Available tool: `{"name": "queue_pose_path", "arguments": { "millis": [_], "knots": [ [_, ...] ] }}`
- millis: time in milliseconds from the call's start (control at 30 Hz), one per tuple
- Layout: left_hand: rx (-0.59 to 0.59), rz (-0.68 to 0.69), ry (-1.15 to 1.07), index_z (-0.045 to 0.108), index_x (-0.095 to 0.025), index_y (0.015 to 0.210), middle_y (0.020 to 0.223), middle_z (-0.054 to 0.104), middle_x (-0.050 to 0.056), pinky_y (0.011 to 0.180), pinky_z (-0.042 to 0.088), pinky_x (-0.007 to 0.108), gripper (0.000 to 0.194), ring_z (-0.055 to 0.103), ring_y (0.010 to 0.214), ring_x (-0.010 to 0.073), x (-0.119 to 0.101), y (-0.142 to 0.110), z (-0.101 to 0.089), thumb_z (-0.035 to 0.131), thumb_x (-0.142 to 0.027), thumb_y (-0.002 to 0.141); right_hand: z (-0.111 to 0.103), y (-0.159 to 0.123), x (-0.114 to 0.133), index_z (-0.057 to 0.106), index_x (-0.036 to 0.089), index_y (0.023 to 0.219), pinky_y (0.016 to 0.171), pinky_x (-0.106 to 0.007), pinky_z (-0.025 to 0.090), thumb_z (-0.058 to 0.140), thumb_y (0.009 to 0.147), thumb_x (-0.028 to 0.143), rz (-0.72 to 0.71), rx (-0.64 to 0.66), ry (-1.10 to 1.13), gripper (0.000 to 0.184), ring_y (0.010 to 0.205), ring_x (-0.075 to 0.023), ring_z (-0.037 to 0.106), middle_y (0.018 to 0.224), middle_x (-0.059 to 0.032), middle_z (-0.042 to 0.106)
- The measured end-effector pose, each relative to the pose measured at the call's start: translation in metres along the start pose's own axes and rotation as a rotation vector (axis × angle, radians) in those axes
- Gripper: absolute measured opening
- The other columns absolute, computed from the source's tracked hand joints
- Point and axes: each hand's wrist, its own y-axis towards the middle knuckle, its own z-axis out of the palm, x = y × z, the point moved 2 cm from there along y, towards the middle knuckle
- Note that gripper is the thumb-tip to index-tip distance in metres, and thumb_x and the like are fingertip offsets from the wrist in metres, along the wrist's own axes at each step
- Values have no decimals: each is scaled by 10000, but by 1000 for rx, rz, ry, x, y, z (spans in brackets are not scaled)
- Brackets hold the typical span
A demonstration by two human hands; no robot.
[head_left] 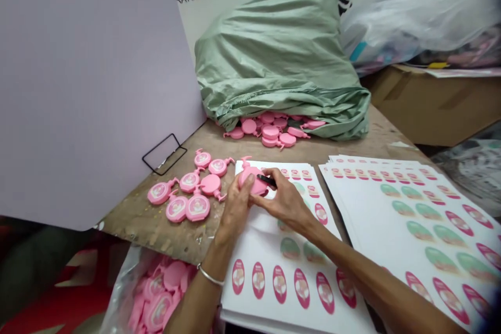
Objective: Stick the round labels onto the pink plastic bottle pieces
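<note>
Left to right: a tilted pale lilac board (86, 88) stands just beside a black wire stand (164, 154) on a scarred wooden bench (156, 224). Below the bench edge, a clear plastic bag (121, 292) holds a heap of pink plastic spouted discs (158, 297); above it, a loose group of labelled discs (191, 193) lies on the wood. The left hand (235, 209), a silver bangle (210, 274) at its wrist, curls its fingers (239, 194) closely round a plain pink disc (250, 180), held tilted above a stack of sticker sheets (274, 282). The right hand (284, 201), its forearm (352, 266) reaching in from the lower right, pinches a small black implement (267, 180) against the disc; its kind is hidden. Risks: the smooth disc could slip under pressure; the forearm's weight could shift the loose sheets. Further right lies a second sheet stack (410, 219); beyond, a green sack (274, 47) partly covers more discs (270, 130).
</note>
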Motion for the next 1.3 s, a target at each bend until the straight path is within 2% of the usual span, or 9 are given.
{"name": "queue_pose_path", "arguments": {
  "millis": [67,133,267,533,733,933,1100,1200,1300],
  "knots": [
    [-78,12,-48,589,-148,1073,972,684,82,676,545,250,379,679,792,167,-2,1,-10,680,-383,790,2,-5,-1,503,216,1097,690,-296,479,549,854,482,-14,47,0,363,858,-193,660,999,-65,691],
    [-130,12,-33,581,-135,1054,928,690,84,639,554,252,379,682,720,157,-5,7,-25,699,-363,776,4,-3,-9,520,214,1028,630,-290,430,426,935,413,-30,39,-165,239,734,-182,640,852,-38,696],
    [-65,-47,-8,584,-119,1023,832,687,76,613,568,261,404,671,655,149,2,26,-41,750,-347,733,20,-2,-22,550,202,852,664,-311,356,475,904,274,-134,29,-429,116,722,-203,585,787,-49,676],
    [25,-89,-57,567,-128,947,822,672,55,739,593,375,394,692,719,183,28,49,-40,784,-346,701,40,-12,-30,564,182,812,725,-326,321,466,911,248,-238,20,-519,154,761,-209,534,790,-69,655],
    [33,-110,-70,570,-113,982,848,689,84,785,586,383,385,703,752,200,28,48,-43,766,-329,731,39,-10,-33,560,199,784,682,-299,339,541,870,265,-237,12,-490,110,709,-188,527,740,-33,644],
    [55,-162,-85,570,-103,992,815,698,97,777,588,372,347,708,757,205,24,50,-44,733,-312,767,40,-12,-26,585,193,791,714,-337,357,564,868,334,-279,-11,-493,162,756,-213,553,779,-66,670],
    [48,-181,-97,578,-106,984,800,693,93,736,593,365,352,706,754,212,19,52,-47,739,-320,755,26,-24,-2,582,205,736,694,-355,377,612,846,330,-512,-89,-301,170,667,-185,541,682,-35,653],
    [36,-155,-91,595,-128,1013,854,690,76,709,597,333,379,692,758,189,11,42,-41,764,-313,728,4,-21,9,629,210,828,661,-333,438,637,843,324,-362,-170,-29,115,679,-169,575,777,-31,685],
    [44,-116,-83,631,-161,1058,1012,682,82,700,604,311,377,666,861,187,0,22,-29,735,-369,762,-17,-12,16,695,228,930,685,-325,492,629,856,322,-198,-161,99,136,759,-172,630,917,-34,723]
  ]
}}
